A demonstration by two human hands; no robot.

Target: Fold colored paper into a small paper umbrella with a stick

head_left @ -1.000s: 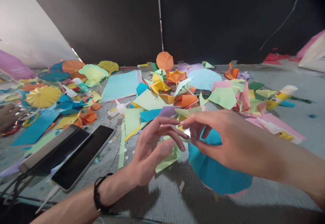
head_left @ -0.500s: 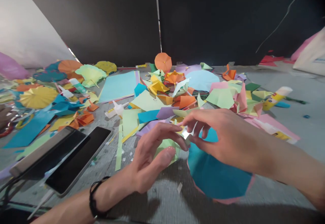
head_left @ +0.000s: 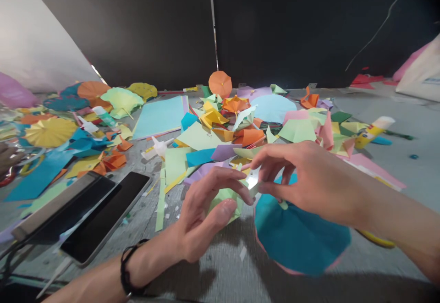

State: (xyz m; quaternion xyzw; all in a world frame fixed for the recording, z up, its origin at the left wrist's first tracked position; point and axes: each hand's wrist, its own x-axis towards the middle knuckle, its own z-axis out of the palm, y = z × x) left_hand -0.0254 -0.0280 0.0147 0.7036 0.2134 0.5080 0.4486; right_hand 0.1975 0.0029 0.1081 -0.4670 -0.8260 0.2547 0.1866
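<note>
Shifted rightward, the teal paper disc [head_left: 299, 243] sits below the right hand [head_left: 309, 179], which pinches a pale paper scrap [head_left: 253, 181] beside the curled left hand [head_left: 202, 216]; tugging could tear it.

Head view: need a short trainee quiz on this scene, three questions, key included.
1. Which hand wears the black bracelet?
2. True or false: the right hand is above a teal paper circle with a pink edge.
3. What colour is the folded paper under the thumb of the other hand?

Key:
1. The left hand.
2. True.
3. Pale green.
</note>
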